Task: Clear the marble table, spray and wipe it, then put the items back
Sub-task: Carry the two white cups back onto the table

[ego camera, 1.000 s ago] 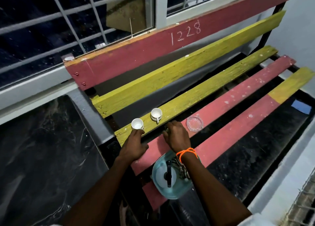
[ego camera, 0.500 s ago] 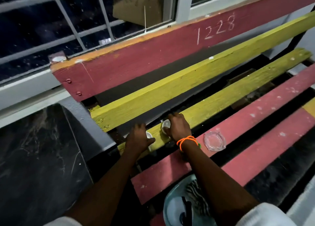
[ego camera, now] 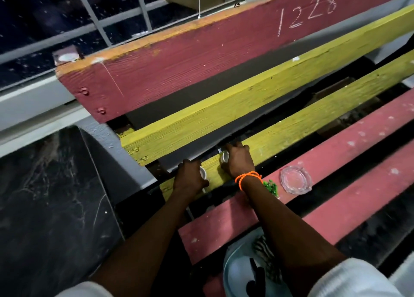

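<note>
Two small white cups stand on the yellow slat (ego camera: 313,120) of a painted wooden bench. My left hand (ego camera: 190,180) is closed around the left cup (ego camera: 203,173). My right hand (ego camera: 238,160), with an orange band at the wrist, is closed around the right cup (ego camera: 224,156). Both cups are mostly hidden by my fingers. A clear glass ashtray (ego camera: 295,179) lies on the red slat to the right of my right wrist. A small green thing (ego camera: 271,187) lies beside it. The dark marble table (ego camera: 49,207) is at the lower left.
A pale blue plate (ego camera: 235,272) with a black utensil and a striped item sits on the bench's near slat, under my right forearm. The red backrest bears the chalked number 1228. A barred window runs behind the bench. Dark gaps separate the slats.
Both hands have moved forward onto the two cups and closed around them. The view has moved closer to the bench, and the green thing has come into view.
</note>
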